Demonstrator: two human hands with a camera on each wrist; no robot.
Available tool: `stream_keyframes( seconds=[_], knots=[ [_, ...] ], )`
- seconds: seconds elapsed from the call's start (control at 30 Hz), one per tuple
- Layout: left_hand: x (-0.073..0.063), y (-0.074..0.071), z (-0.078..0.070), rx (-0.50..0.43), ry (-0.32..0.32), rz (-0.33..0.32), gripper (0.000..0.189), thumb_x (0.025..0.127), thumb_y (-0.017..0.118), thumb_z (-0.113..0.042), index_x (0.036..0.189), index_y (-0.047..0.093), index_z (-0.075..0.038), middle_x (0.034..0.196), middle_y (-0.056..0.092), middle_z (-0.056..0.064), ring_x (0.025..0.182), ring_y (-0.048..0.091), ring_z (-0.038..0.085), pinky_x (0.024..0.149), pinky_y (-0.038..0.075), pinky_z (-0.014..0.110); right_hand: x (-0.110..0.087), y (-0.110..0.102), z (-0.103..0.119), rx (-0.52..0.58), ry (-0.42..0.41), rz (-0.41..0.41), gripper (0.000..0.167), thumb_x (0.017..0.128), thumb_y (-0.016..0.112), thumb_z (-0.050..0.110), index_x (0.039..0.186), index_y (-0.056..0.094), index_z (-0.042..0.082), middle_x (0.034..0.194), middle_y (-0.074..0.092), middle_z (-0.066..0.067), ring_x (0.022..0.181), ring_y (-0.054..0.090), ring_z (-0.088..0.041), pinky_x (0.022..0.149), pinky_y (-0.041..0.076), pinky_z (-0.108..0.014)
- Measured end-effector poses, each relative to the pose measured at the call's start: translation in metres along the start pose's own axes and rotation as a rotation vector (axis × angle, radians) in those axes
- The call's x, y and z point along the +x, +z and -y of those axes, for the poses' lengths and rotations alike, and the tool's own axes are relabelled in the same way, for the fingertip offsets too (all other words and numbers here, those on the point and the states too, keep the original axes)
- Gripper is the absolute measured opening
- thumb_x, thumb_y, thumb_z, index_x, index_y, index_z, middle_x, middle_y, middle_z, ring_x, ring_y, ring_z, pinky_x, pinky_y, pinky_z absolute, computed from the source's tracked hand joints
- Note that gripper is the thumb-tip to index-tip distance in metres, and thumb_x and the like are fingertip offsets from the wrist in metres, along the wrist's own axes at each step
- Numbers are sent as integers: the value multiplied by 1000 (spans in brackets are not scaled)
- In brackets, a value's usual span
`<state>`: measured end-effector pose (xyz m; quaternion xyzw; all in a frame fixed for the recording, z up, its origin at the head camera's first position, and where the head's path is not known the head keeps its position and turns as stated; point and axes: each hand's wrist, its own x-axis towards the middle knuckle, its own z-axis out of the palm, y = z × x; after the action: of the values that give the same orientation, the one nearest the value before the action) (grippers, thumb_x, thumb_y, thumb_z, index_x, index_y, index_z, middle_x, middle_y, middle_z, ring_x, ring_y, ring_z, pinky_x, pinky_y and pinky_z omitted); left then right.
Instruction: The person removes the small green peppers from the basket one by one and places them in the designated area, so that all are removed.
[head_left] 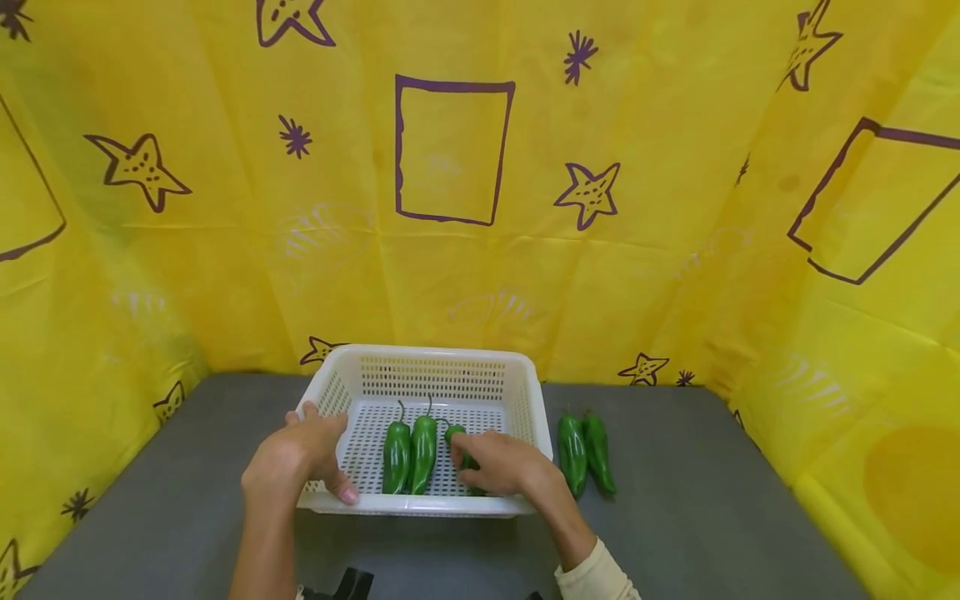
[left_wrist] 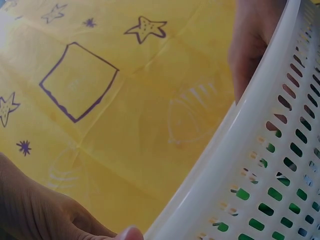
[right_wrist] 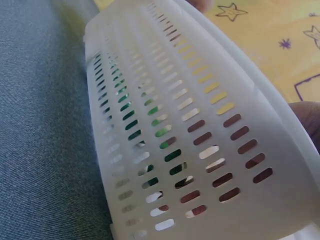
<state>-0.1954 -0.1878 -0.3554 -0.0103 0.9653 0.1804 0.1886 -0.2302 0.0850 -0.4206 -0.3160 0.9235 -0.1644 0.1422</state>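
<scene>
Head view: A white slotted basket (head_left: 420, 505) is positioned on the grey tabletop (head_left: 690, 500), in front of a yellow patterned cloth (head_left: 465, 275). The left hand (head_left: 296, 454) holds the basket at its front-left corner, fingers over the left rim and thumb on the front rim. The right hand (head_left: 498, 461) is inside the basket, fingers bent, with the third pepper (head_left: 455, 432) between index finger and thumb. To the left of this pepper, the first pepper (head_left: 396, 457) and the second pepper (head_left: 423, 454) lie side by side on the basket floor, stems toward the rear. Two loose peppers (head_left: 572, 454) lie on the tabletop, just right of the basket.

Left wrist view: The left thumb is at the rim. The right hand reaches down behind the basket wall; its fingertips are hidden. Green shows through the slots.

Right wrist view: The slotted wall covers most of the right hand; its grip cannot be told from this angle.
</scene>
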Motion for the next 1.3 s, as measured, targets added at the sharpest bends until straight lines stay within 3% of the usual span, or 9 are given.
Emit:
stream_keyframes(
  seconds=[0.37,0.6,0.7,1.3],
  knots=[
    [1,0,-2,-9,-4,3,128,56,100,-30,160,32,1,160,-6,51,148,0,73,111,29,82,-8,-12,-8,41,-74,-63,17,100,69,14,117,64,13,96,72,2,64,48,-4,63,43,-20],
    [2,0,-2,-10,-1,-1,127,55,100,-30,160,34,1,160,-6,51,147,-1,73,110,29,83,-13,-18,-9,35,-102,-103,28,99,72,13,127,67,14,122,76,-8,80,58,-7,75,50,-23],
    [2,0,-1,-9,-8,1,129,55,100,-30,160,32,1,160,-6,51,148,0,73,110,30,82,-14,-20,-8,27,-94,-135,29,98,74,15,126,67,16,124,76,-7,87,62,-9,79,52,-25],
    [3,1,1,-35,-22,-2,131,53,100,-31,161,32,-1,161,-7,49,147,1,73,109,32,82,-18,-27,-4,45,-92,-242,42,89,83,14,126,64,14,89,68,2,69,51,-6,68,48,-22]
  ],
)
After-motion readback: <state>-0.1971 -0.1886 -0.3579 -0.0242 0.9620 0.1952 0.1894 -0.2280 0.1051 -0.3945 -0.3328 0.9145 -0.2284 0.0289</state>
